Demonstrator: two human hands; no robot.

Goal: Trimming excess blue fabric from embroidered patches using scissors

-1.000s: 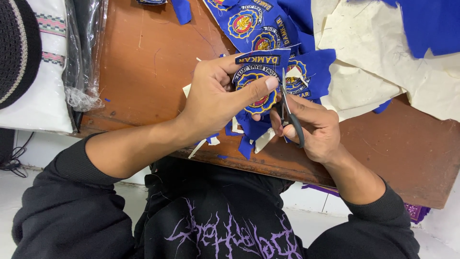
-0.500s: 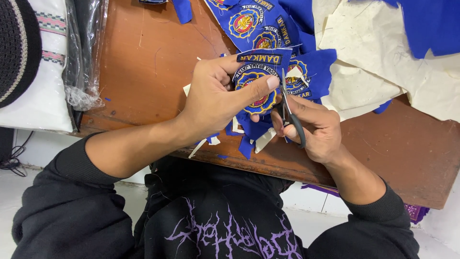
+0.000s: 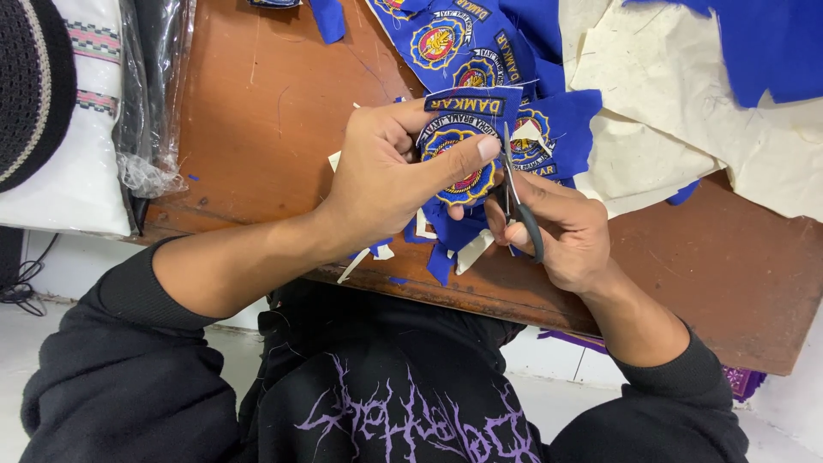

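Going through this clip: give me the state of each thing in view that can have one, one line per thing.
Left hand: closed on the embroidered patch, thumb across its face.
Right hand: gripping the scissors.
Embroidered patch: held off the table, blue edge partly trimmed.
Scissors: blades at the patch's right edge; open or shut unclear.
Blue offcuts: lying loose at the table's edge.
Cream backing fabric: crumpled, spread flat on the wooden table.

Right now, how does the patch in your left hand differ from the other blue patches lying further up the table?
The held patch is lifted off the table, pinched by the left hand, with the scissors in the right hand at its edge. The loose patches lie flat, untouched and overlapping. The held patch is partly hidden by the thumb; the loose ones show more fully. Both are blue with round yellow-and-red emblems.
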